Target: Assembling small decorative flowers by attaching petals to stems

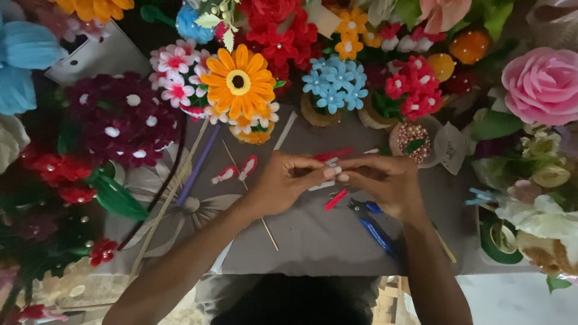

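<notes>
Red strip (335, 200) between both hands

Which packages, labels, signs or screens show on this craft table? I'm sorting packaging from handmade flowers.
White flat box or card: upper left, half under flowers, angular, plain white with a dark spot; it may be packaging.
Green roll, likely tape: right edge, round, dark green, in a pale tray.
No clear labels, signs or screens show.
The left hand and right hand pinch a small red-and-white piece, no package.
</notes>
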